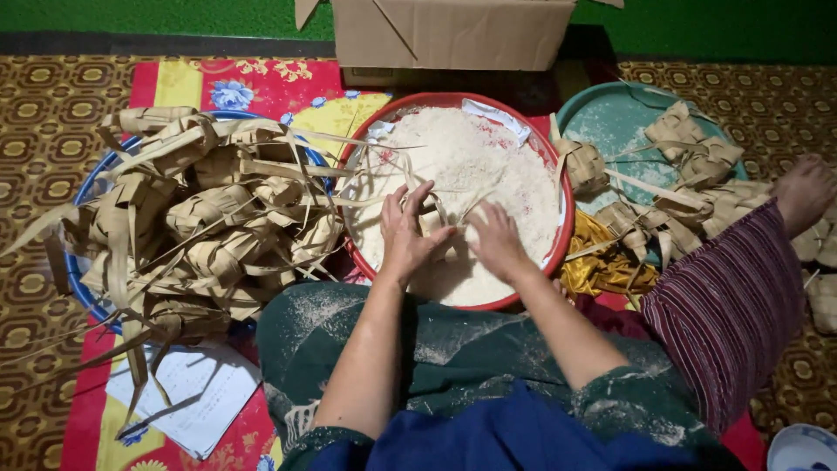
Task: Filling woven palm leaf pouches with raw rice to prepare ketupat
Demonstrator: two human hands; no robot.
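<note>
A red basin full of white rice sits on the floor in front of me. My left hand grips a small woven palm-leaf pouch over the rice, its loose leaf strips sticking up. My right hand is beside it, fingers down in the rice and touching the pouch's right side. Rice dust covers my lap.
A blue basin at left is heaped with woven leaf pouches. A teal tray at right holds more pouches. A cardboard box stands behind. White paper lies lower left; a bare foot at right.
</note>
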